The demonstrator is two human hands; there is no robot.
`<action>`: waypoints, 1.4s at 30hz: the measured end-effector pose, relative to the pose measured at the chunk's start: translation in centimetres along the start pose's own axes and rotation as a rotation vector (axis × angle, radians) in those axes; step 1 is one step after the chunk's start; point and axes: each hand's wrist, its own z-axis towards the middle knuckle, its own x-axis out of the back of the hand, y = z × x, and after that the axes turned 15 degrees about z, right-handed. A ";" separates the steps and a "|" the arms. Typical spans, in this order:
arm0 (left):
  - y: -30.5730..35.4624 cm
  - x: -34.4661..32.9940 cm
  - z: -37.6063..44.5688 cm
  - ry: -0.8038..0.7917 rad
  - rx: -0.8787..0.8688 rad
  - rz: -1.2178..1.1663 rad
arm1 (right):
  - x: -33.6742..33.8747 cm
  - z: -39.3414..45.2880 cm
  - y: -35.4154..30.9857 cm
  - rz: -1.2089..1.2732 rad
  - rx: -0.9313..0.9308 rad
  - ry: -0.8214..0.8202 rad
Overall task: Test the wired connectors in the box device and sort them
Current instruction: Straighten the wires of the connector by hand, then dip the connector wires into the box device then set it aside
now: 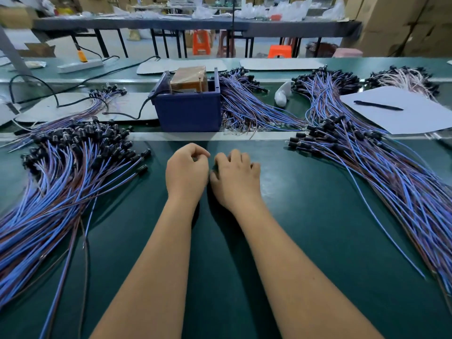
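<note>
Both hands — left hand, right hand — rest loosely curled, holding nothing, on the dark green mat between heaps of blue-and-brown wired connectors; dark blue plastic box device beyond.

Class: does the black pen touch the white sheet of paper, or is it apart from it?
Touching. The head view shows the black pen lying flat on the white sheet of paper.

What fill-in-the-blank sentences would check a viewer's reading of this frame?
1. The pen lies on a sheet of ____.
2. The box device is coloured ____.
3. The left hand and right hand rest on the ____ mat.

Missing words: paper; blue; green
</note>
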 end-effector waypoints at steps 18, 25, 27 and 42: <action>-3.6 4.0 1.5 0.047 0.259 0.562 | -0.3 0.5 0.1 -0.030 -0.012 -0.011; -4.8 4.6 2.2 0.083 0.287 0.550 | -0.2 0.5 0.1 0.007 -0.005 -0.019; -4.2 4.0 2.1 0.139 0.195 0.495 | -0.2 0.5 0.2 0.038 -0.001 -0.001; 1.2 2.2 -0.3 -0.883 -0.089 -0.882 | 2.1 1.4 1.4 1.749 -0.271 -0.278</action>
